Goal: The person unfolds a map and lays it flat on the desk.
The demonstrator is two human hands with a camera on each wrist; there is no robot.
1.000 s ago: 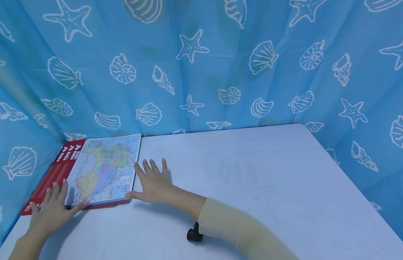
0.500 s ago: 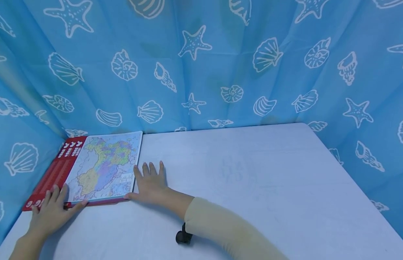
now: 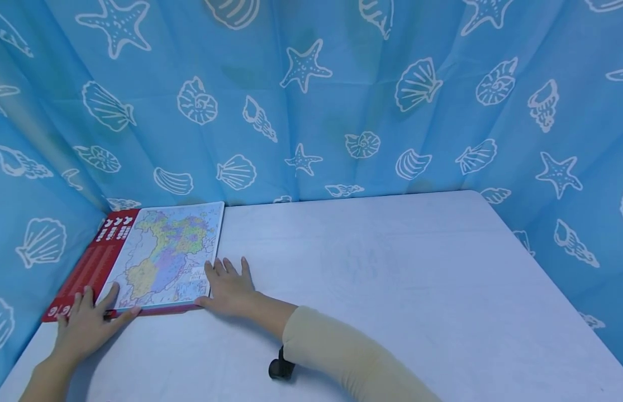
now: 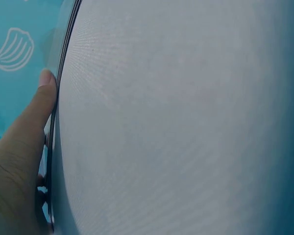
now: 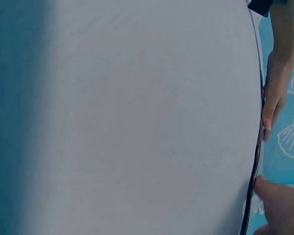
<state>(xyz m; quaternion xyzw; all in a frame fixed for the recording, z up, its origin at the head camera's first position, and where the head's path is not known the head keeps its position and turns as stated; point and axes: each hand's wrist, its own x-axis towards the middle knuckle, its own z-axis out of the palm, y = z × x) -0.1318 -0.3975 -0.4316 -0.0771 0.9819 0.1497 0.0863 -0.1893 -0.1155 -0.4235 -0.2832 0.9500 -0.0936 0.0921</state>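
On the table [image 3: 381,290], before the curtain [image 3: 311,111], the map [image 3: 162,251] lies right of the boards [image 3: 85,271]; your left hand [image 3: 85,324] is at its near-left corner, your right hand [image 3: 228,290] at its near-right.

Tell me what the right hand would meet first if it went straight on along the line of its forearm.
Most likely the right edge of the printed map. The right hand overlaps that edge in the head view; whether it touches is hard to tell.
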